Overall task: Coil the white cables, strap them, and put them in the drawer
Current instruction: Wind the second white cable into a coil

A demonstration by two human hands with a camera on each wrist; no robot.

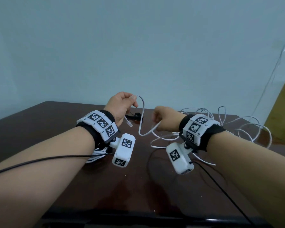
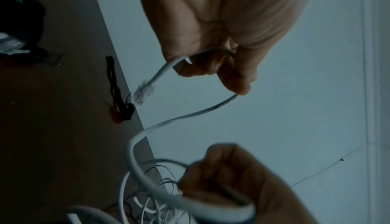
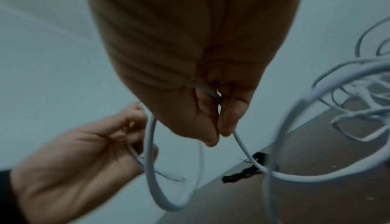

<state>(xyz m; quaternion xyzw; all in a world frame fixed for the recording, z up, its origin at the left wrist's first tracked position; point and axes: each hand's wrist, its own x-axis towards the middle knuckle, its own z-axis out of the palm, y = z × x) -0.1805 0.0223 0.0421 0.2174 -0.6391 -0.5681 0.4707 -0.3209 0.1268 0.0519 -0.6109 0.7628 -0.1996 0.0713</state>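
Cable [image 1: 142, 112], thin and white, runs between the two hands above the dark surface [image 1: 56, 129], and it looks light, springy and a little slick, the sort of cord that keeps its own curl and wants to spring back out of a loop. The left hand [image 1: 120, 106] has its thumb and fingers curled round the cable close to the end, so the clear plug [image 1: 129, 124] hangs just below the palm; the left wrist view shows the same plug [image 2: 143, 94] dangling free past the fingers [image 2: 234, 81]. The right hand [image 1: 164, 120] is closed in a loose fist round the cable a little further along, and the stretch between the hands sags in a low loop. The rest of the cable lies in a loose tangle [image 1: 237, 127] on the surface to the right, behind the right wrist. A black strap [image 1: 136, 116] lies on the surface beyond the hands, apart from the cable. A coiled white bundle [image 1: 97, 156] sits under the left forearm. Judging by the tangle, the best hold is near the plug with one hand while the other feeds slack in even loops; a firm pinch should stop the turns slipping or twisting. No drawer is in view.
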